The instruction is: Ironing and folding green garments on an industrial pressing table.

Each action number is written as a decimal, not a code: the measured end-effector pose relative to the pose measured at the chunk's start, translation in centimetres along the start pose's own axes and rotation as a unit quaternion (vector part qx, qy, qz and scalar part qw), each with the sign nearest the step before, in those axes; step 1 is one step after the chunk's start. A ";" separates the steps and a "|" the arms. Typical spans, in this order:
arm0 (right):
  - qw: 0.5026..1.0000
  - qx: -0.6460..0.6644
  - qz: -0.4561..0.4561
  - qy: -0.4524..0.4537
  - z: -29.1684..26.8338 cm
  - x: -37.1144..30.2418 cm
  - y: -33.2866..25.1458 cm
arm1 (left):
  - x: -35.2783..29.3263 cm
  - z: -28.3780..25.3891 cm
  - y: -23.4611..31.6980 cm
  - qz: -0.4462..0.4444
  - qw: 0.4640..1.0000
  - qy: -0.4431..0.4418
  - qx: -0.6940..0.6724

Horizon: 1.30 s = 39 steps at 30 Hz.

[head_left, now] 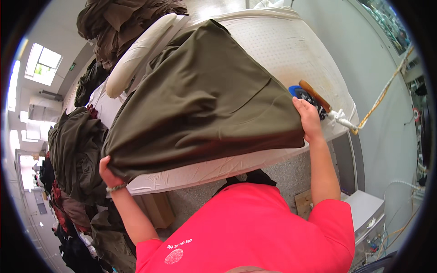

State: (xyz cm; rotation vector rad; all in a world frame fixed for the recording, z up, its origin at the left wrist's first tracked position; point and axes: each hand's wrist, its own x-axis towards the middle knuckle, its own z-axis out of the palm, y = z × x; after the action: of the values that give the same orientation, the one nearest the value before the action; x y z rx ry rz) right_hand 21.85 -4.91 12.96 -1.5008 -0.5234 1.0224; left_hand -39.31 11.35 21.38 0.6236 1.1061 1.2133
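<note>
A dark olive garment [200,95] is spread over a white padded ironing table [273,41], its near edge stretched between my hands. My left hand [110,173] grips the near left corner of the cloth, just past the table's front edge. At the right, my right hand [308,119] pinches the other end of the same edge. Soft folds run across the middle of the cloth, and a straight seam or slit shows on its right part. Close beyond my right hand rests an iron [312,98] with a brown handle and a blue part.
A white cord [380,104] rises from the iron toward the upper right. A padded sleeve board [141,54] stands at the back left. Heaps of brown garments [123,27] and olive garments [77,150] lie farther left. A white cabinet [364,209] stands at my right.
</note>
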 end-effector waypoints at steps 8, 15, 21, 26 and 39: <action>0.990 -0.098 0.095 0.023 -6.1 -12.1 6.4 | -6.2 -7.4 -2.0 -0.011 0.985 -0.065 0.158; 0.950 -0.300 0.068 0.052 -5.0 -7.8 13.4 | -3.4 -4.8 -10.2 -0.131 0.943 -0.115 0.284; 0.921 -0.376 -0.033 0.094 -1.5 -1.1 13.9 | -3.3 -2.6 -11.8 -0.124 0.902 -0.045 0.410; 0.941 -0.336 -0.018 0.032 -1.7 1.1 13.7 | -5.7 4.0 -11.1 -0.079 0.760 0.043 0.644; 0.970 -0.241 0.022 0.003 -3.1 2.2 14.6 | 13.1 24.6 -16.7 0.238 0.772 -0.163 0.567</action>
State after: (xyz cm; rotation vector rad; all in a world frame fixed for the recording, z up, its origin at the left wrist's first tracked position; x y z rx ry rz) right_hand 22.23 -7.95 -1.78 -1.9484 -0.7770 0.9643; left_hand -10.50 23.08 11.98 2.0664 1.3503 0.6470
